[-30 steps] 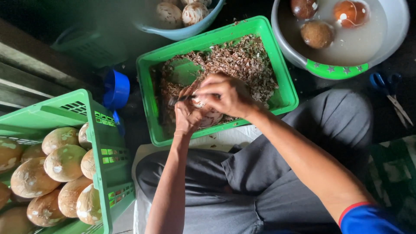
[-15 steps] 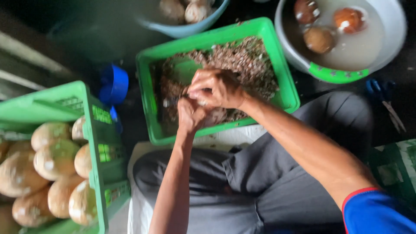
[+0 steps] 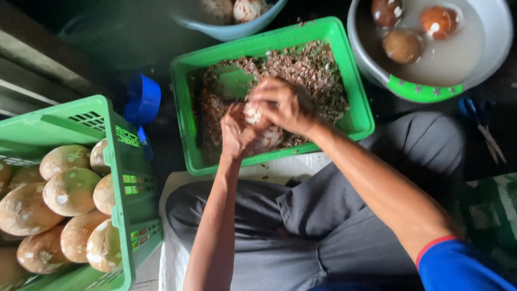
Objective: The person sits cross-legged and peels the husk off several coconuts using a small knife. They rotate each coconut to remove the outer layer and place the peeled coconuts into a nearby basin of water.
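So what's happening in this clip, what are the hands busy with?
A seated person holds a pale round fruit in both hands over a green tray filled with brownish shavings. The left hand cradles it from below, and the right hand is cupped over its top. A green crate of similar brown fruits sits to the left, and a grey basin of cloudy water with three more sits upper right.

The floor [image 3: 161,156] is dark and dim, lit softly from above. At the left edge a pale ledge or step [image 3: 32,89] runs aslant, half in shadow. A green slatted crate [image 3: 121,178] of round brown husked fruits stands at the lower left, and a small blue cup [image 3: 142,99] lies beside it. At the upper right sits a pale basin [image 3: 484,48] of cloudy water, with blue-handled scissors [image 3: 482,126] on the floor just below. A greenish patterned mat [image 3: 493,215] shows at the right edge.
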